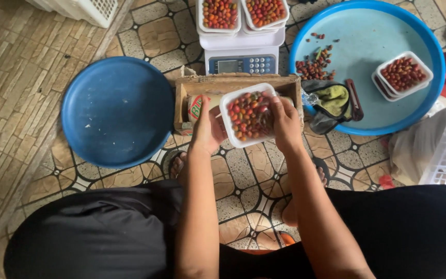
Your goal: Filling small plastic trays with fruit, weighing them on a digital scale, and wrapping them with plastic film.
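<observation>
Dark blue basin (117, 111), digital scale (242, 58)

Single head view, looking steeply down, close over lap and floor

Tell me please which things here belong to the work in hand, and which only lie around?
In use:
- white tray of small red fruits, held by left hand and right hand
- wooden box under it
- roll of film inside the box

Lying about:
- dark blue basin
- white crate
- folded cloth
</observation>
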